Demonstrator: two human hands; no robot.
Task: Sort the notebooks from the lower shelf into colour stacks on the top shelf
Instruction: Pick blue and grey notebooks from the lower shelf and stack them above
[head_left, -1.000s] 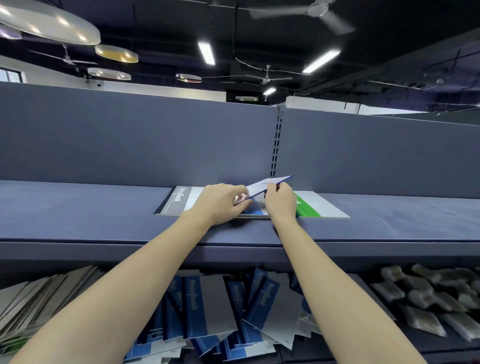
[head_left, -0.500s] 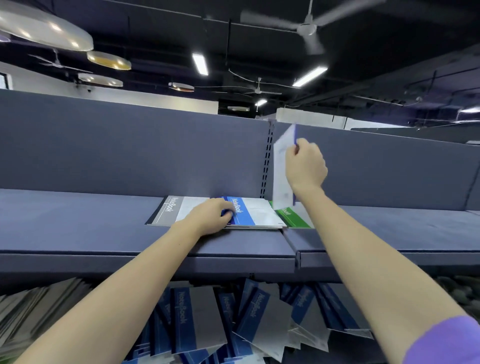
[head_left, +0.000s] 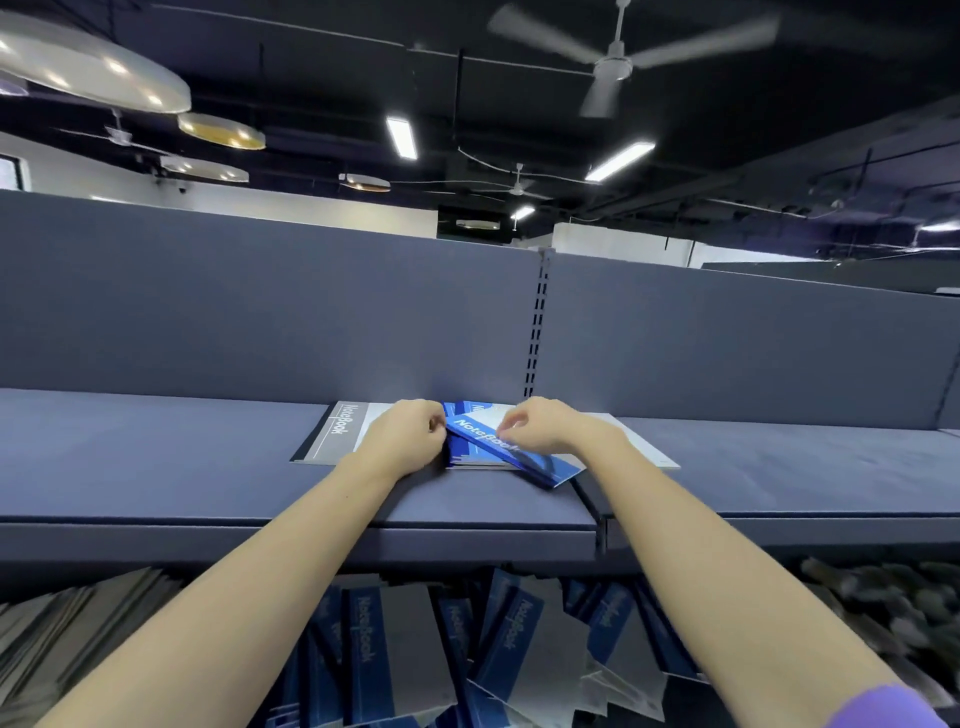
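Right hand (head_left: 540, 428) pinches the top blue notebook (head_left: 501, 449) at its far edge; left hand (head_left: 408, 436) is curled against the blue stack (head_left: 460, 457) on the top shelf (head_left: 156, 457). The notebook's long axis is skewed, near end toward my right. Squaring it probably needs a turn leftward.

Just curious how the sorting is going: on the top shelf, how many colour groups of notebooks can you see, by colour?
Grey notebook: 1 spot
Blue notebooks: 1 spot, both hands on it
White cover, colour hidden: 1 spot
Total: 3 spots
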